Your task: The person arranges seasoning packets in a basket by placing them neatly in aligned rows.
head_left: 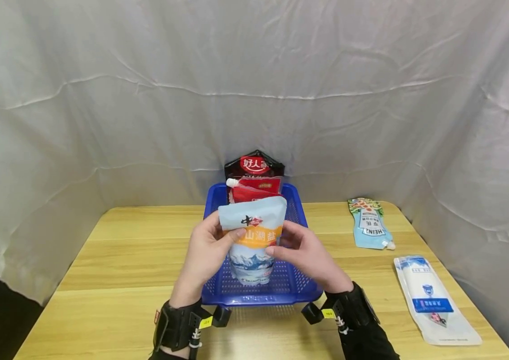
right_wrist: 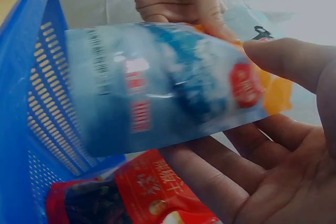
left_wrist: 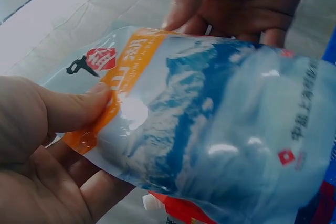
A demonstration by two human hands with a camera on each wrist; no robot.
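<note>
Both wrists low at table's near edge, forearms angled inward. Left hand (head_left: 204,255) & right hand (head_left: 306,255) each pinch salt pouch (head_left: 254,239) from its sides, thumbs on front, fingers behind; pouch upright over blue basket (head_left: 300,289), red packet (head_left: 256,189) behind.
</note>
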